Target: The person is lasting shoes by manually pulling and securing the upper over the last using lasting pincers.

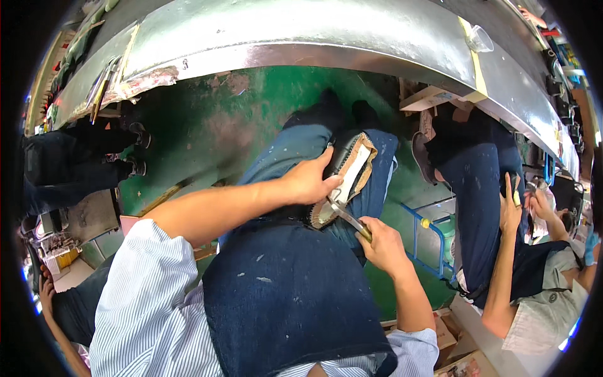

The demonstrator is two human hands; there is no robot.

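Across my thighs rests a dark shoe, sole side up, with a pale insole strip and a tan, pleated edge of upper material folded round it. My left hand is closed around the shoe's left side, thumb on the underside. In my right hand is a metal hand tool with a yellowish handle, its tip touching the near end of the shoe close to my left thumb. The exact kind of tool does not show. A dark blue apron covers my lap.
A long metal-topped bench curves across the far side, with a clear cup on it. To my right sits a co-worker, hands around a small yellow-handled tool. A blue metal frame stands between us. Other people sit at the left.
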